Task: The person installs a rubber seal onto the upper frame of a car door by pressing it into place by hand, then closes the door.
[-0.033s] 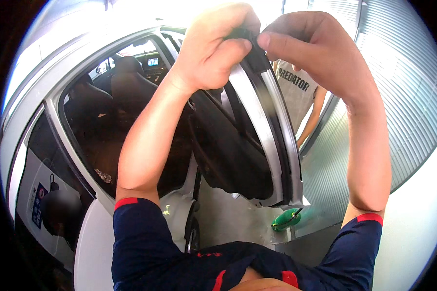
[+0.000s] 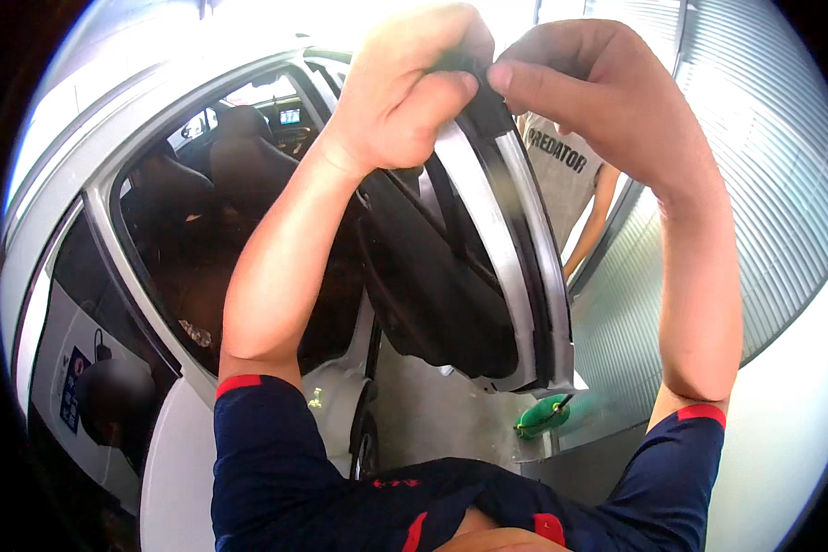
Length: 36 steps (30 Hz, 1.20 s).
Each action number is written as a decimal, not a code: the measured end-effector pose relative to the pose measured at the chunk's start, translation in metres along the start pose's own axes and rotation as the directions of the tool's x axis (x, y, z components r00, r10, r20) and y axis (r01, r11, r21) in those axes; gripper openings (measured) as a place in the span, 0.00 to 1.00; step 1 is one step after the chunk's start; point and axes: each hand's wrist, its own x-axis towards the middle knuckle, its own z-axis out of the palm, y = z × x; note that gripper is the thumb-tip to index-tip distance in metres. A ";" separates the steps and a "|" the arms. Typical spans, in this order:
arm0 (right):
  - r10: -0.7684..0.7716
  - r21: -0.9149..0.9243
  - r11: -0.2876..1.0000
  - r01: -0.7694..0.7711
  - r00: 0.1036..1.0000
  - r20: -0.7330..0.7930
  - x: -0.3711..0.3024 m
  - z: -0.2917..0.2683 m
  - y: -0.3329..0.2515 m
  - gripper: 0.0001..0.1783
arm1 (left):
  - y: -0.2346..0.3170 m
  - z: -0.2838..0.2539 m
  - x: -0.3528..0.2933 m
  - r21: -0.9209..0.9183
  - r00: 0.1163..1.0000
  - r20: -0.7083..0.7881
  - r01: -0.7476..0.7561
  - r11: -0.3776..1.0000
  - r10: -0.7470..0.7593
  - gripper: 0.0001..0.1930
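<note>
A white car's open door (image 2: 488, 248) stands in front of me, its edge with silver and black strips facing me. Both my hands are raised at the upper end of its frame. My left hand (image 2: 409, 97) is closed there, thumb and bent fingers pinching the black door trim (image 2: 489, 109). From the other side, my right hand (image 2: 598, 97) has its thumb and fingers pressed together on the same trim, thumbtips almost meeting. The fingertips behind the trim are hidden, and glare washes out the area above.
Left is the car's door opening, with dark seats (image 2: 244, 152) inside. A person in a grey shirt (image 2: 561, 170) stands beyond the door. Ribbed panelling (image 2: 745, 166) rises on the right. A green container (image 2: 545, 416) sits on the floor (image 2: 432, 419) below the door.
</note>
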 end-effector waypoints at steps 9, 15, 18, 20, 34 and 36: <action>0.301 0.177 0.935 -0.309 0.951 0.071 0.007 -0.001 -0.018 0.08 | 0.017 -0.003 0.006 0.023 0.999 -0.008 0.033 0.999 -0.033 0.14; 0.180 0.205 0.963 -0.176 0.984 -0.003 -0.002 0.009 -0.023 0.10 | 0.012 -0.003 0.005 0.004 1.000 -0.011 0.023 1.000 -0.023 0.14; 0.132 0.071 0.989 -0.131 0.991 -0.011 0.002 -0.005 -0.007 0.12 | 0.013 0.000 0.006 -0.025 0.999 -0.001 0.054 0.998 -0.054 0.15; 0.097 0.165 0.980 -0.111 0.991 0.090 0.005 -0.008 -0.001 0.13 | 0.015 0.000 0.007 -0.020 0.997 0.002 0.079 0.997 -0.079 0.15; 0.194 -0.088 0.977 -0.194 0.981 -0.011 -0.004 0.002 -0.034 0.17 | 0.007 -0.006 0.003 0.039 0.994 0.065 0.085 0.996 -0.087 0.17; 0.162 -0.060 0.985 -0.164 0.986 -0.033 -0.003 0.000 -0.033 0.17 | 0.006 -0.007 0.001 0.042 0.990 0.081 0.110 0.993 -0.113 0.16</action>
